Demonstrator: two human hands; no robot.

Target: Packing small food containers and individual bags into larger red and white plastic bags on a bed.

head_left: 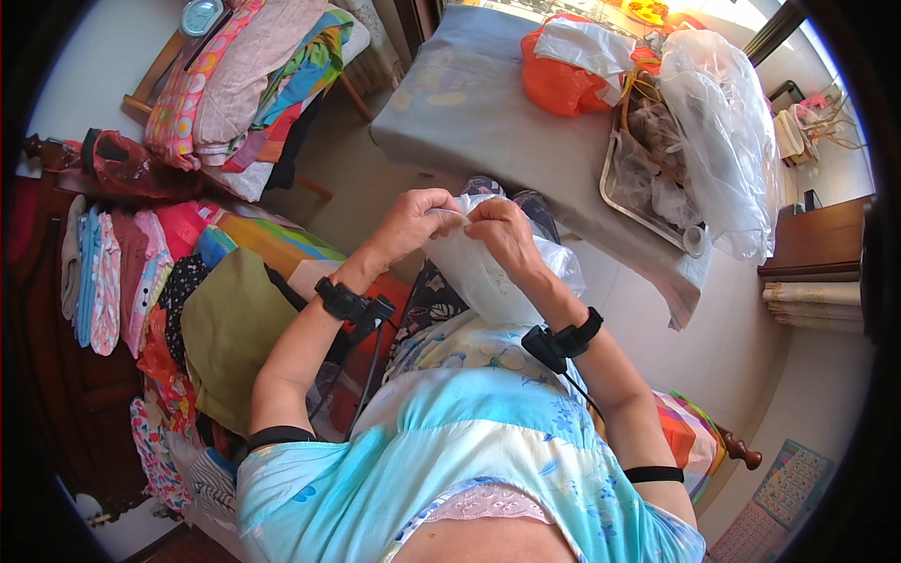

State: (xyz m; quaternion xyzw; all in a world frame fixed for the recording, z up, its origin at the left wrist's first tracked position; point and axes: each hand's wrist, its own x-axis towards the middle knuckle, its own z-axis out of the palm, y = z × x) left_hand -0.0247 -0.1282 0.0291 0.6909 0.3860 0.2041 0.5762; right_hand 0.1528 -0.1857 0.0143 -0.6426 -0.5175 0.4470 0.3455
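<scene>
A thin white translucent plastic bag [481, 280] hangs over my lap, its top edge gathered between my two hands. My left hand [413, 227] pinches the rim of the bag with thumb and fingers. Close beside it, my right hand [509, 235] grips the same rim, fingers bent and closed. Whatever the bag contains, if anything, cannot be made out. Both wrists wear a black strap with a small device.
Ahead stands a table with a grey cloth [469, 103], bearing an orange bag [563, 80], a tray [648, 220] and a large clear plastic bag [718, 141]. Folded clothes [225, 328] are piled to my left; more fabric covers a chair [141, 98].
</scene>
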